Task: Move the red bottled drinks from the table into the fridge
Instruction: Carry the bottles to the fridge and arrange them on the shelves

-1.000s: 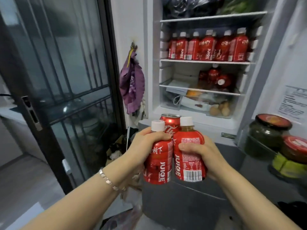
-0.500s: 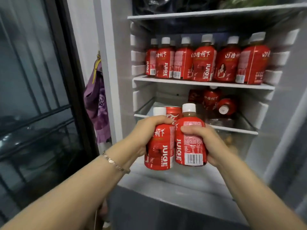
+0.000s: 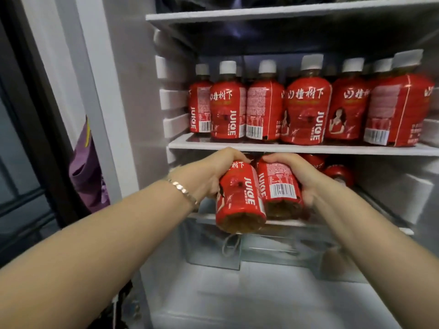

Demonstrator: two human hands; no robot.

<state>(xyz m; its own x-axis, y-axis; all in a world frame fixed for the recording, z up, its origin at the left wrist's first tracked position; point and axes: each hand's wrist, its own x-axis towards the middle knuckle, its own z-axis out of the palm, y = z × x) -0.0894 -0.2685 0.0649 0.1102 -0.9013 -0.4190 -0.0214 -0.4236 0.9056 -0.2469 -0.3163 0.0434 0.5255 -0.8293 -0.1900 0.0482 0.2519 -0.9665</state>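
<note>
Both hands reach into the open fridge (image 3: 140, 96) at the level just under the white shelf (image 3: 344, 149). The left hand (image 3: 209, 176), with a bracelet (image 3: 183, 189) at the wrist, has its fingers curled round one red bottle (image 3: 240, 200). The right hand (image 3: 304, 176) grasps a second red bottle (image 3: 279, 186) the same way. The two bottles touch side by side and are tipped forward, brown bases toward the camera and necks pointing into the compartment; their caps are hidden. The left one's label reads "JUICE" in white down its side, with white Chinese characters near the top. The right one shows "JUICE", a panel of small print too fine to read, and a barcode. On the shelf above stands a row of matching bottles (image 3: 306, 105), upright with white caps, their labels showing "JUICE", the characters 山楂树下, barcodes and a printed figure in red. Behind the right hand more red bottles (image 3: 339, 173) lie on their sides. A purple cloth (image 3: 85, 167) hangs left of the fridge.
</note>
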